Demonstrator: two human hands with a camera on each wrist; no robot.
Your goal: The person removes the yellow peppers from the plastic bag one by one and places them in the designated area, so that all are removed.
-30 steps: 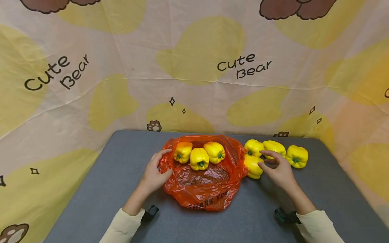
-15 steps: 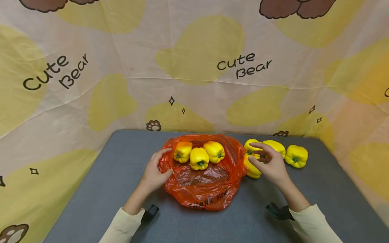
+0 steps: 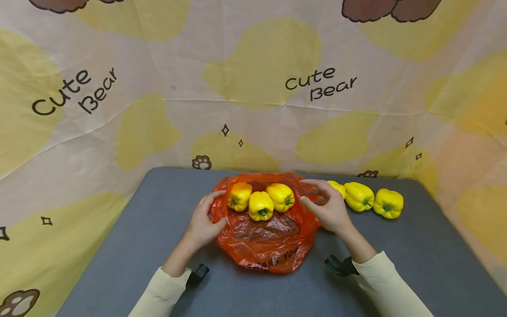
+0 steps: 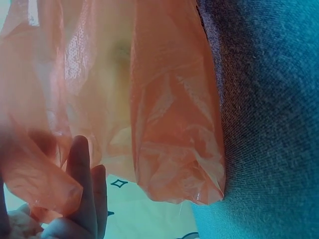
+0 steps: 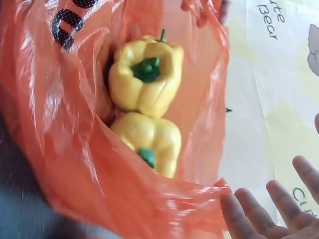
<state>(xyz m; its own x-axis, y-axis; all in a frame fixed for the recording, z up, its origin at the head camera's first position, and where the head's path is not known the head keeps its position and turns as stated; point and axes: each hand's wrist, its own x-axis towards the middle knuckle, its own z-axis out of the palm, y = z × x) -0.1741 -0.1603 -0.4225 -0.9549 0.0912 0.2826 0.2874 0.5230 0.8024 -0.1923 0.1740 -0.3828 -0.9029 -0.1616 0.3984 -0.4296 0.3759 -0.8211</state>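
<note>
A red plastic bag (image 3: 269, 255) with THANK YOU printed on it lies with its mouth wide, holding three yellow bell peppers (image 3: 261, 206). My left hand (image 3: 203, 224) is at the bag's left side, a fold of the film between its thumb and fingers; the left wrist view shows this fold of the bag (image 4: 45, 184) close up. At the right rim is my right hand (image 3: 330, 209), fingers extended and apart, nothing held. The right wrist view has its fingertips (image 5: 237, 209) right by the rim, with two of the bell peppers (image 5: 144, 74) inside.
Right of the bag, more yellow bell peppers (image 3: 358, 197) sit on the grey table (image 3: 166, 198); my right hand partly covers some of them. One stands farthest right, a yellow bell pepper (image 3: 388, 203). A printed cloth (image 3: 253, 79) hangs behind the table.
My right hand has moved left, from over the loose bell peppers to the bag's right rim. The left hand stays in place, and the three bell peppers in the bag lie as before.
</note>
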